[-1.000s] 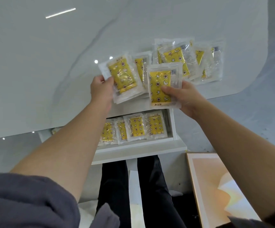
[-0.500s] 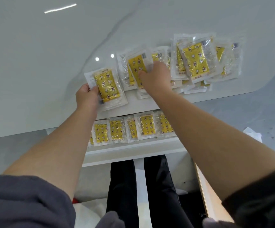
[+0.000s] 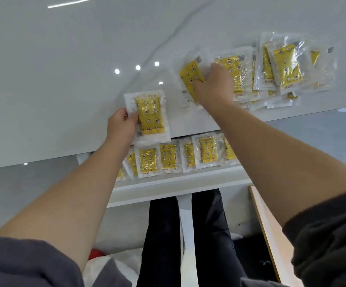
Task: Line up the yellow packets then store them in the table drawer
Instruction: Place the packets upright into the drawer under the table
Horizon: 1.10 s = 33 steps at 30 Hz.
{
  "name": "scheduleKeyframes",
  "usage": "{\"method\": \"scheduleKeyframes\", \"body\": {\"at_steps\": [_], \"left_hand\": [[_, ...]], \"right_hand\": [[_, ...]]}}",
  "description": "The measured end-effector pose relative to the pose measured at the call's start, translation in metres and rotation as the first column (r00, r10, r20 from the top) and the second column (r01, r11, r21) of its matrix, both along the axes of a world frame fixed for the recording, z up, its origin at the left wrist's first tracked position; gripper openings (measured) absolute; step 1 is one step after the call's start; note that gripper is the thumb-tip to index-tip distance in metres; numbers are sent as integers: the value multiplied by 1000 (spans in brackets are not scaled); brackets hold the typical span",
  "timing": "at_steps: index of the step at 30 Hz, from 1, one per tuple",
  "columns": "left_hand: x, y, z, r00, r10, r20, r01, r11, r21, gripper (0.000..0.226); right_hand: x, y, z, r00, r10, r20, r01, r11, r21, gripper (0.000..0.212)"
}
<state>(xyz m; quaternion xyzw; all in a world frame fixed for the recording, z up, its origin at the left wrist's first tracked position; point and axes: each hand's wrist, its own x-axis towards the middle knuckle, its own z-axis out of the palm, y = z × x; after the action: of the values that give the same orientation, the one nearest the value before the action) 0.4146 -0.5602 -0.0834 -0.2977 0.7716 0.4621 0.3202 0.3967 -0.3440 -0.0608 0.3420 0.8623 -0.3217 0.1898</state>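
Observation:
My left hand [image 3: 122, 126] grips a small stack of yellow packets [image 3: 149, 117] in clear wrap at the table's front edge. My right hand [image 3: 213, 86] is closed on another yellow packet [image 3: 190, 77] lying tilted on the white table [image 3: 64, 79]. To its right lies a loose pile of yellow packets [image 3: 284, 67], overlapping each other. Below the table edge, the open white drawer [image 3: 178, 184] holds a row of several yellow packets [image 3: 168, 158] standing side by side.
A light wooden board [image 3: 271, 235] stands at the lower right beside my legs. The drawer's front rim juts out toward me under the table edge. White and red things lie on the floor at the lower left.
My right hand put its packet onto the left-hand stack, then reached right to the table pile and closed on another packet. My left hand stayed at the table edge with its stack.

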Motion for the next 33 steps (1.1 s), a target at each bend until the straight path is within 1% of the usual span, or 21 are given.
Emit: {"method": "scheduleKeyframes", "body": {"at_steps": [2, 4, 5, 7, 9, 11, 12, 13, 15, 16, 18, 20, 21, 22, 23, 25, 27, 30, 32, 33], "left_hand": [[11, -13, 6, 993, -117, 4, 117, 993, 32, 18], [27, -22, 8, 975, -222, -5, 222, 974, 47, 18], [36, -26, 7, 967, -256, -9, 257, 965, 46, 16], [54, -32, 3, 950, -311, -3, 311, 949, 56, 16], [75, -40, -9, 925, -380, 28, 378, 924, 65, 17], [94, -47, -22, 896, -439, 67, 438, 898, 21, 19], [103, -50, -30, 890, -449, 84, 452, 892, -24, 23], [109, -52, -37, 894, -437, 102, 445, 893, -72, 27], [119, -55, -52, 920, -372, 124, 389, 907, -164, 32], [122, -55, -61, 936, -332, 121, 350, 916, -194, 33], [125, -52, -78, 958, -258, 121, 279, 936, -216, 26], [126, -46, -93, 967, -222, 128, 245, 947, -206, 21], [127, -42, -100, 968, -214, 132, 238, 951, -198, 20], [128, -39, -106, 969, -211, 132, 234, 952, -200, 20], [128, -37, -111, 967, -219, 133, 244, 944, -220, 19], [130, -36, -119, 951, -279, 130, 307, 898, -315, 20], [132, -39, -121, 932, -331, 148, 363, 837, -410, 26], [133, -46, -111, 879, -434, 195, 470, 728, -499, 37], [132, -54, -101, 837, -500, 221, 533, 655, -535, 30], [132, -59, -97, 827, -515, 226, 545, 634, -548, 26]], "right_hand": [[21, -6, 13, 998, -50, -35, 45, 990, -133, 15], [52, -11, 23, 991, -123, -57, 95, 932, -349, 11], [69, -12, 25, 989, -141, -51, 106, 899, -425, 12], [102, -14, 23, 994, -106, -20, 82, 859, -505, 17], [130, -17, 12, 998, -47, 53, 67, 848, -526, 17], [153, -19, -7, 988, 6, 157, 78, 847, -527, 19], [161, -21, -16, 977, 21, 212, 95, 849, -521, 25], [167, -23, -26, 966, 12, 259, 124, 857, -501, 36], [174, -26, -47, 933, -82, 349, 234, 876, -421, 64], [176, -28, -60, 914, -154, 375, 301, 878, -372, 72], [176, -33, -83, 881, -277, 383, 412, 848, -333, 73], [174, -40, -102, 857, -341, 386, 479, 803, -354, 74], [174, -44, -108, 855, -340, 391, 482, 800, -357, 74], [174, -48, -114, 866, -307, 395, 452, 820, -351, 72], [175, -52, -118, 883, -241, 404, 387, 860, -333, 70], [177, -59, -122, 911, -109, 397, 229, 936, -267, 66], [179, -64, -122, 924, -58, 378, 142, 970, -196, 63], [185, -66, -118, 931, -66, 358, 122, 983, -135, 61], [184, -63, -110, 928, -72, 366, 129, 983, -133, 62], [183, -60, -106, 920, -78, 384, 142, 980, -142, 63]]}}
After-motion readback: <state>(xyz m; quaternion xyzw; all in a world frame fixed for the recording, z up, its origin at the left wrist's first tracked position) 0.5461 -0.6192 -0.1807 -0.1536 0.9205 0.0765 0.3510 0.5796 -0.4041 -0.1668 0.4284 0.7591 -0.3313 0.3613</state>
